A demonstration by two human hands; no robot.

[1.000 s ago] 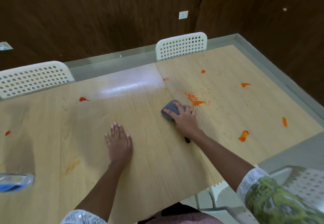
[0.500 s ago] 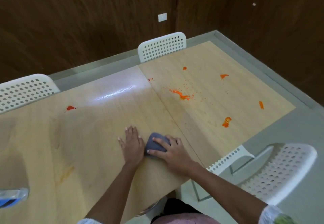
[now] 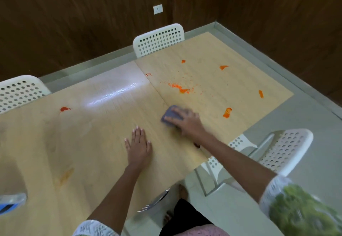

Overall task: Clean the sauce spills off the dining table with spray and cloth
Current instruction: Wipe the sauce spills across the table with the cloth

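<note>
A light wooden dining table (image 3: pixel 83 143) carries several orange-red sauce spills. The largest splatter (image 3: pixel 180 88) lies just beyond a blue-grey cloth (image 3: pixel 169 114). My right hand (image 3: pixel 188 123) presses flat on the cloth, blurred by motion, near the seam between the two table halves. A thick blob (image 3: pixel 227 112) sits to the right of that hand, and a red spot (image 3: pixel 64 109) lies at the far left. My left hand (image 3: pixel 138 145) rests flat on the table, fingers straight, apart from the cloth. A faint yellowish smear (image 3: pixel 64 177) marks the near left.
A clear spray bottle with a blue label (image 3: pixel 11 201) pokes in at the left edge. White perforated chairs stand at the far side (image 3: pixel 159 39), far left (image 3: pixel 20 91) and near right (image 3: pixel 285 150). Dark wood walls enclose the corner beyond.
My right hand slid the cloth back toward me next to my left hand, then out again to the right and away. My left hand stayed flat on the table.
</note>
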